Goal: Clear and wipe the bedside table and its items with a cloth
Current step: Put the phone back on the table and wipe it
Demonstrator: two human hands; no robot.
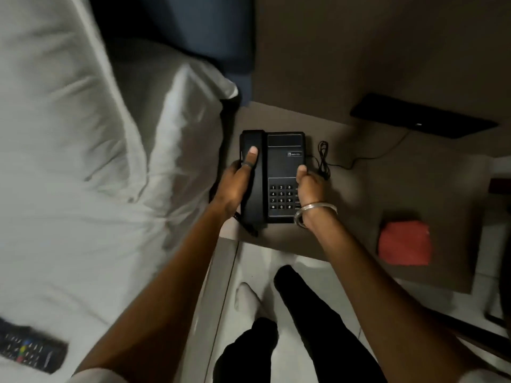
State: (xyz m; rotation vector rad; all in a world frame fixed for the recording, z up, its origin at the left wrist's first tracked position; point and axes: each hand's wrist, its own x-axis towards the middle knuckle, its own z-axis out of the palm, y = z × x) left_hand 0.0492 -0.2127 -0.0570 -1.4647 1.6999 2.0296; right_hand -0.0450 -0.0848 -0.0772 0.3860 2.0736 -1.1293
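A black desk telephone [282, 164] with handset and keypad sits at the left end of the brown bedside table [367, 194]. My left hand [237, 183] grips its left side, thumb lying on the handset. My right hand [309, 186], with a metal bangle at the wrist, holds the phone's right edge beside the keypad. A folded red cloth [404, 242] lies on the table's near right part, apart from both hands. The phone's thin black cord [325, 158] trails to the right across the tabletop.
The bed with white pillows [91, 134] lies directly left of the table. A black remote control [30, 349] rests on the bed at bottom left. A flat black panel [423, 116] sits on the wall behind the table. My legs and pale floor tiles are below.
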